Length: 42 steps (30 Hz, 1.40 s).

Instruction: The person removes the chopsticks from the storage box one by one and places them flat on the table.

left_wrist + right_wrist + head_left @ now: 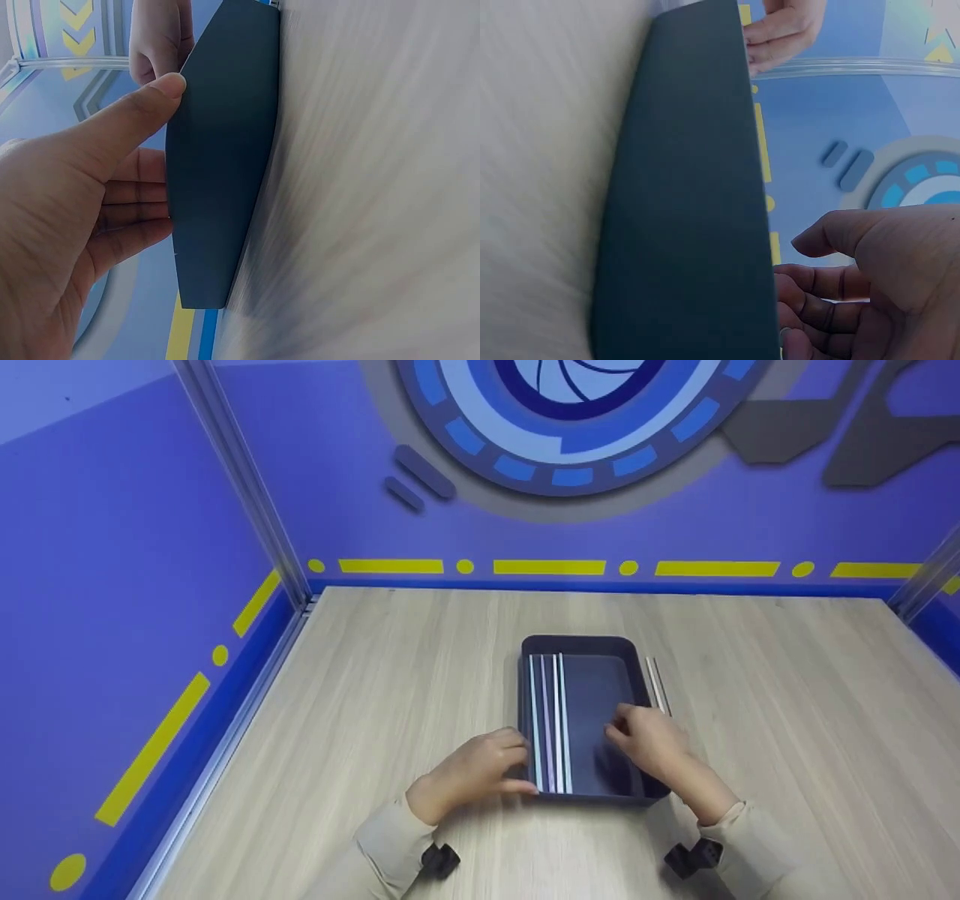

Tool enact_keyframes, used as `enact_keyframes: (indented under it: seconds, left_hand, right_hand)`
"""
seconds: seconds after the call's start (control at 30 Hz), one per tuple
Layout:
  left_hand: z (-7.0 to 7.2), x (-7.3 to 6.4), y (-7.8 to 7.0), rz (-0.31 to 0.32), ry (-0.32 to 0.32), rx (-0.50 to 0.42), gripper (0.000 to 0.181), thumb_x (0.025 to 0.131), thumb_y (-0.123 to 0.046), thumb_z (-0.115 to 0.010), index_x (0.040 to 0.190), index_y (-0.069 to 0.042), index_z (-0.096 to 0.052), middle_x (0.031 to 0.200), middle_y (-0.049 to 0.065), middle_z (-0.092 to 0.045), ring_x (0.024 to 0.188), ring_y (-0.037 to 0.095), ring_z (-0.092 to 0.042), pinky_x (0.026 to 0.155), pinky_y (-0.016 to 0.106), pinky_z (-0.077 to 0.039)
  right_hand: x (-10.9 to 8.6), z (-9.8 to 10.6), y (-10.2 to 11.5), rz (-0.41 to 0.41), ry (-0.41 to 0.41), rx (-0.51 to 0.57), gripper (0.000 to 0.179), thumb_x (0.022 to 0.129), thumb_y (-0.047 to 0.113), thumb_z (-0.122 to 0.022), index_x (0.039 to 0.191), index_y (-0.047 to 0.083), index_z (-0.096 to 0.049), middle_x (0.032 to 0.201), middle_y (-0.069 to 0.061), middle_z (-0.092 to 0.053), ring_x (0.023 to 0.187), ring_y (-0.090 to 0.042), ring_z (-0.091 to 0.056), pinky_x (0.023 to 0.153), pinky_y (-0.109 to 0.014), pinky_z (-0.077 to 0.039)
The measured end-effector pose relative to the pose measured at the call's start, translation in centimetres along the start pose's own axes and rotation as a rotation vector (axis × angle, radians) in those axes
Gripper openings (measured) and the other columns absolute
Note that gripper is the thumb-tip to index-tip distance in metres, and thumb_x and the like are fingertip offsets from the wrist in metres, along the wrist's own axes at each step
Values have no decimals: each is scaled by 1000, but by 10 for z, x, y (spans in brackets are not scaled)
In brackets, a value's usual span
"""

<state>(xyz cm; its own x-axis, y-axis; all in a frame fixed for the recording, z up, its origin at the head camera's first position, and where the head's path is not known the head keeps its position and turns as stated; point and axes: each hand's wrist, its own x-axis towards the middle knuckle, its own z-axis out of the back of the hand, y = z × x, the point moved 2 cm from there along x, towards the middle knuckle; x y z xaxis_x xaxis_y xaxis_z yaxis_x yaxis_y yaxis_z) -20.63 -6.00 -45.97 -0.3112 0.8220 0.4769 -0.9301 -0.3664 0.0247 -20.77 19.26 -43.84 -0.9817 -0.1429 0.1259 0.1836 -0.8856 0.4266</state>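
Note:
A dark rectangular tray (600, 675) stands on the table. Several slim, shiny chopsticks (557, 720) in pale blue, purple and silver lie side by side along its left part. At the tray's near left corner is my left hand (480, 765); its straight thumb touches the rim, seen also in the left wrist view, and its other fingers sit by the left wall, partly hidden. My right hand (651, 741) is over the tray's right side with loosely bent fingers. Its thumb stands apart from the fingers in the right wrist view, and nothing shows between them.
Right of the tray, two more slim sticks (656, 682) lie on the wooden table (787, 735), their near ends hidden by the right hand. Blue printed panels (315, 495) stand at the back and left, with a metal post (247, 472) at the corner.

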Motion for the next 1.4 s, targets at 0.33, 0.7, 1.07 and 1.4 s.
enact_keyframes:
  seconds: [0.33,0.7,1.07,1.4]
  left_hand:
    - [1,0,0,12,7,8,39,79,-49,-69,77,-11,-64,89,-1,-64,83,10,-60,77,14,-53]
    - [1,0,0,5,14,13,37,80,-48,-69,81,-11,-67,90,-2,-64,85,10,-61,80,15,-53]
    - [0,1,0,7,4,3,38,79,-48,-70,80,-11,-66,90,-1,-64,85,10,-60,80,15,-53]
    - [1,0,0,17,13,-8,38,78,-48,-71,80,-10,-66,90,-1,-64,85,10,-60,80,15,-53]
  right_hand:
    - [3,-13,7,17,17,-20,16,84,13,-64,71,9,-56,58,1,-49,54,-13,-42,49,-26,-35]
    - [8,-20,13,9,38,-65,17,83,16,-64,69,10,-58,57,2,-49,53,-14,-43,47,-28,-36]
    - [11,-34,21,25,58,-91,17,82,16,-65,68,8,-59,57,1,-48,52,-15,-43,47,-29,-37]
    - [10,-43,27,33,60,-84,26,82,18,-66,63,11,-51,57,1,-45,53,-17,-42,47,-32,-37]
